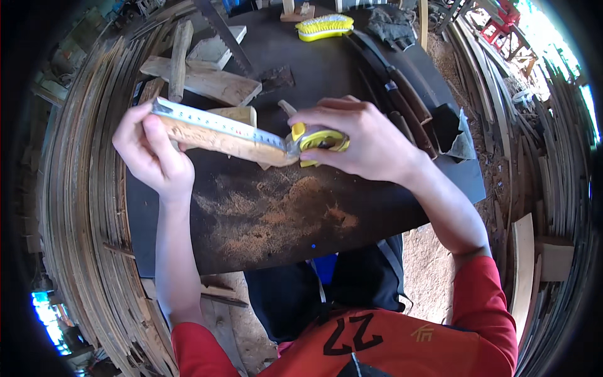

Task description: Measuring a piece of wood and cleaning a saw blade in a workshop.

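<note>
Pinching tape blade (213,122) and wooden piece (223,142) together in left grip (155,149) above the desk (392,210), apparently for alignment. Clasping tape measure (323,141) in right grip (363,139) at the opposite end, seemingly for tautness.

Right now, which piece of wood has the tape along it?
The stick held in the left hand, with the tape stretched along it; the pieces lying on the table have none.
</note>
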Motion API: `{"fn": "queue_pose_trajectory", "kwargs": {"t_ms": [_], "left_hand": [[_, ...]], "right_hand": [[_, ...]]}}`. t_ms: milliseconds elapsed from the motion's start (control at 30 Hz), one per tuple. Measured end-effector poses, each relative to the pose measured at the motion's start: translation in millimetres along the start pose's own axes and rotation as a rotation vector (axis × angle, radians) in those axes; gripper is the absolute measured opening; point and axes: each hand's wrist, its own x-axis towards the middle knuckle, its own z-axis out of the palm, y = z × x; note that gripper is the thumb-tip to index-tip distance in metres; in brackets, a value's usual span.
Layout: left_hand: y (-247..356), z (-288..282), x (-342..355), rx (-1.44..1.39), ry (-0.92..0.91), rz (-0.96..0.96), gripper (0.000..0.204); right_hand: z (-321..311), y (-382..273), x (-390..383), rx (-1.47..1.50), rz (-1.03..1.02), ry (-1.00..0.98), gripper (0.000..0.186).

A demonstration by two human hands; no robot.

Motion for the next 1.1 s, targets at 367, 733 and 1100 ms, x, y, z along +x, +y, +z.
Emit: {"fn": "queue_pose_trajectory", "kwargs": {"t_ms": [367, 733, 1100], "left_hand": [[-9.1, -5.6, 7.3, -0.167, 0.266, -0.357, 0.022], [3.5, 10.8, 3.5, -0.084, 0.412, -0.409, 0.023], [-4.8, -9.5, 12.0, -0.164, 0.351, -0.259, 0.014]], "right_hand": [[-4.7, 0.7, -1.2, 0.054, 0.036, 0.141, 0.044], [-2.0, 0.8, -1.3, 0.056, 0.085, 0.097, 0.046], [14.9, -22.6, -7.9, 0.037, 0.004, 0.145, 0.045]]}}
